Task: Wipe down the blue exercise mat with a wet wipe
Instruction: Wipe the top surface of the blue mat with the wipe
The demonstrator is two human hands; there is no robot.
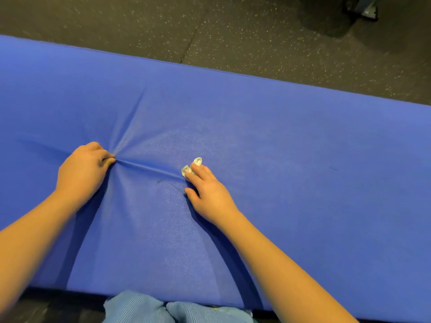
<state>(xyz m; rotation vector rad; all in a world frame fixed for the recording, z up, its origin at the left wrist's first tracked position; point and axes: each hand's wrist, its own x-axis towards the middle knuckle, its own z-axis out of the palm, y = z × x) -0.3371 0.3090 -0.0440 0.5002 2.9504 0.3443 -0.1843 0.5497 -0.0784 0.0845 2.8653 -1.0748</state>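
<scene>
Speckled dark gym floor (pixel 256 43) surrounds a blue exercise mat (pixel 303 148) spanning the view. Left hand (pixel 81 169) pinches the mat cover into a ridge; right hand (pixel 207 190), fingers extended, presses a small balled wet wipe (pixel 191 167) beside it. Bunched cover may leave the fold unwiped.

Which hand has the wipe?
The right hand: it presses the white wipe onto the mat. The left hand has none; it pinches a fold of the mat.

Creased blue mat (pixel 279 141) lies flat; crumpled white wipe (pixel 191 167) atop.
</scene>
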